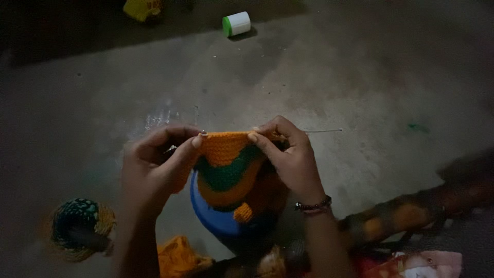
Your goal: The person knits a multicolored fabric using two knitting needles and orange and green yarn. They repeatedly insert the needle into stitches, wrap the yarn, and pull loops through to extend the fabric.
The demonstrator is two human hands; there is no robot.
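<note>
Pinching the orange-and-green knitted piece [226, 164] along its top edge, left hand [154, 170] and right hand [290, 159] face each other, each grip closed.

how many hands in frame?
2. Left hand grips the left edge of the orange-and-green crochet piece; right hand pinches its top right edge. No other hands visible.

The orange and green piece [229, 164] at frame centre is knitted yarn, ribbed and matt. Beneath it sits a smooth, glossy blue plastic object [211, 213]. The floor [360, 77] looks like rough, dull concrete. At the top, a white container [237, 23] looks like smooth plastic with a green cap.
</note>
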